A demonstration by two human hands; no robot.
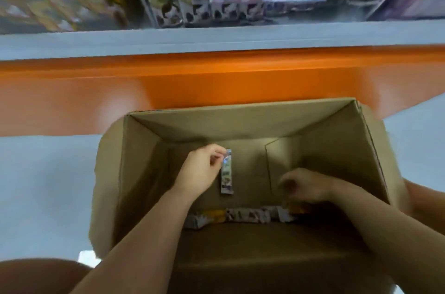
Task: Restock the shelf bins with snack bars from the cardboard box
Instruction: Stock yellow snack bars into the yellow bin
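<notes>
Your left hand (pixel 199 170): thumb and curled fingers pinch one snack bar (pixel 226 177) by its top end, inside the cardboard box (pixel 240 122). Your right hand (pixel 305 185): blurred, fingers curled, just above the row of bars (pixel 240 215) at the box's near wall. Cannot tell whether it grips any.

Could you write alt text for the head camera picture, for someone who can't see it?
A person's left hand pinches one snack bar by its end inside an open cardboard box; the blurred right hand is at a row of bars. Shelves beyond.
</notes>
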